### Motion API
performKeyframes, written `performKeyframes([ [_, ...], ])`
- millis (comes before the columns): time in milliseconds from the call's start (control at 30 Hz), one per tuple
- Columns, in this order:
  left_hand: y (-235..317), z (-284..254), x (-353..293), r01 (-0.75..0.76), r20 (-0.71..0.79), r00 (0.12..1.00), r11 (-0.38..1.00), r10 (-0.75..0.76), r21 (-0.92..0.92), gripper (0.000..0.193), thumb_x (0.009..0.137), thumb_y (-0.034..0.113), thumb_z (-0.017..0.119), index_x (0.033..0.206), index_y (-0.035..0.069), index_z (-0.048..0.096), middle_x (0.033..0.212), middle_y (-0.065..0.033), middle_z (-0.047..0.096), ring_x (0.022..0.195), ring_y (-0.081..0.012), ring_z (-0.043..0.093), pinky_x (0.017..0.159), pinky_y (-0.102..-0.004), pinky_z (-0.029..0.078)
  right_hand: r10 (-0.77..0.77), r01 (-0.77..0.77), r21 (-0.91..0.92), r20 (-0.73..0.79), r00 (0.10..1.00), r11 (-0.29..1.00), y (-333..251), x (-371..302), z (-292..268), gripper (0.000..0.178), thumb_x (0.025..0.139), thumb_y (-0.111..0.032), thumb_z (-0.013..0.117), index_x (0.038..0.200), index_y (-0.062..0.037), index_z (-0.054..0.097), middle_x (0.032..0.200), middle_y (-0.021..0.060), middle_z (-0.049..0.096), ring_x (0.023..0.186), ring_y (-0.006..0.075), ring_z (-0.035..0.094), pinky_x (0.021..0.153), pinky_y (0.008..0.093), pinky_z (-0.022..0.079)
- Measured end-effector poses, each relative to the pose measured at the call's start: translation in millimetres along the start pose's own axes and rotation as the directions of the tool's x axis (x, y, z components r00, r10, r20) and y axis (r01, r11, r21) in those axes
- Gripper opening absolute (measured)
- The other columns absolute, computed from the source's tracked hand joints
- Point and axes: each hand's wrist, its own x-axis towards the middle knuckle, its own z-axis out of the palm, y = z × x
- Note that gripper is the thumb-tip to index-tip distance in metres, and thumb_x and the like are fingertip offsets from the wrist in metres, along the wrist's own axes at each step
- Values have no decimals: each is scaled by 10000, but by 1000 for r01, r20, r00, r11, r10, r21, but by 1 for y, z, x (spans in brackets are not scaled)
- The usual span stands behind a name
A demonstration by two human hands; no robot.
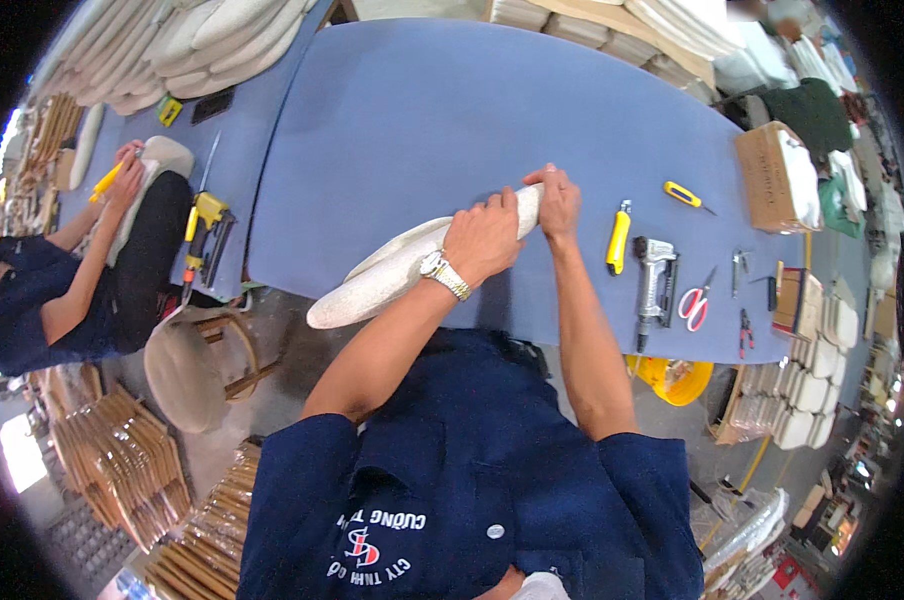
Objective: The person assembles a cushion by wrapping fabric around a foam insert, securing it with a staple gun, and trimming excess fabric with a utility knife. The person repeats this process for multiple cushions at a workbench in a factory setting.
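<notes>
A cream fabric-covered chair pad [372, 285] is tilted nearly edge-on above the near edge of the blue table, its long body reaching toward the lower left. My left hand [482, 238], a watch at its wrist, is closed over the upper side of the pad. At the pad's upper right end, my right hand [557, 203] grips the tip with bent fingers. The pad's underside is mostly out of sight. To the right of my hands lie a yellow utility knife [618, 238], a staple gun [655, 285] and red-handled scissors [696, 303].
A yellow screwdriver [684, 194], pliers [746, 333] and a cardboard box [772, 178] are on the blue table [422, 120] at right. Below its edge sits a yellow bucket [684, 382]. At left a co-worker [62, 270] handles another pad beside a stool [184, 375].
</notes>
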Motion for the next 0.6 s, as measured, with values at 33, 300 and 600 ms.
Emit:
performKeyframes([
  [33, 0, -3, -1, 15, 10, 1000, 1000, -15, 19, 795, 835, 400, 801, 1421, -8, 452, 1202, -209, 694, 1045, -365, 713, 831, -480, 592, 27, -27, 30, 25, 999, 999, 4, 4, -2, 485, 1042, -350, 508, 803, -7, 753, 734, 75, 678, 703, 179, 613, 664, 354, 470],
  [300, -92, 8, -128, 107, -240, 965, 994, -110, -25, 820, 750, 530, 844, 1392, 84, 598, 1293, -158, 685, 1182, -340, 657, 993, -445, 536, 35, -43, 114, 71, 997, 993, 8, 1, -1, 441, 1029, -295, 506, 803, -6, 751, 698, 92, 673, 653, 174, 604, 625, 347, 453],
  [600, -121, 3, -183, 310, -296, 913, 949, -280, 56, 887, 655, 513, 902, 1371, 79, 609, 1194, -137, 717, 1074, -328, 686, 937, -453, 538, 5, -14, 106, 83, 997, 994, -1, 0, -5, 433, 1033, -268, 506, 775, -18, 747, 697, 72, 654, 682, 169, 580, 646, 358, 441],
])
